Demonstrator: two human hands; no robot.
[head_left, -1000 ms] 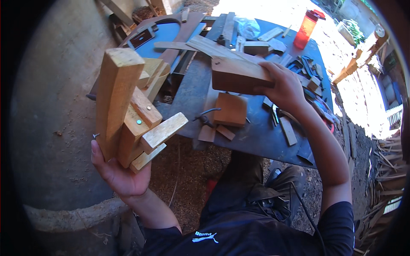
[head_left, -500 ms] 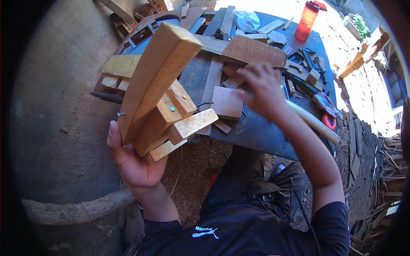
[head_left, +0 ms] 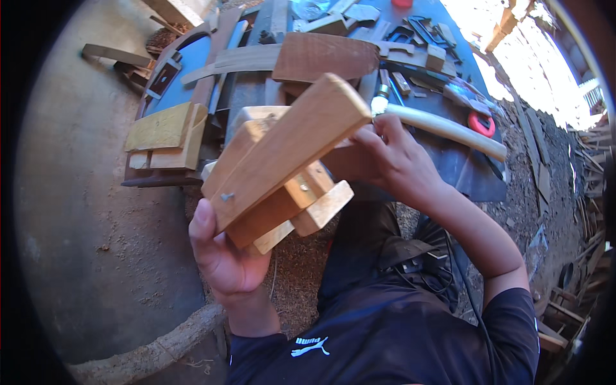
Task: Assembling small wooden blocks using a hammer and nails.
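Observation:
My left hand (head_left: 231, 256) grips a wooden assembly (head_left: 289, 154) from below, its thumb along the side. Several light-brown blocks make up the assembly: a long angled piece lies on top, and screw heads show in the wood. A screw (head_left: 226, 196) sticks out near my thumb. My right hand (head_left: 404, 157) is closed at the edge of a reddish-brown wooden block (head_left: 350, 162), fingers curled over it. The assembly hides part of that block. Just beyond my right hand lies a hammer (head_left: 449, 130) with a pale wooden handle.
The dark table (head_left: 465, 173) carries a broad brown board (head_left: 327, 58), loose offcuts and clamps (head_left: 433, 31). A red ring-shaped handle (head_left: 481, 125) sits at its right. Yellowish blocks (head_left: 160, 128) lie on the left edge. A log (head_left: 147, 346) lies at lower left.
My right hand has come down and closed on the wooden block. My left hand has tilted the assembly over to the right. The whole view has shifted.

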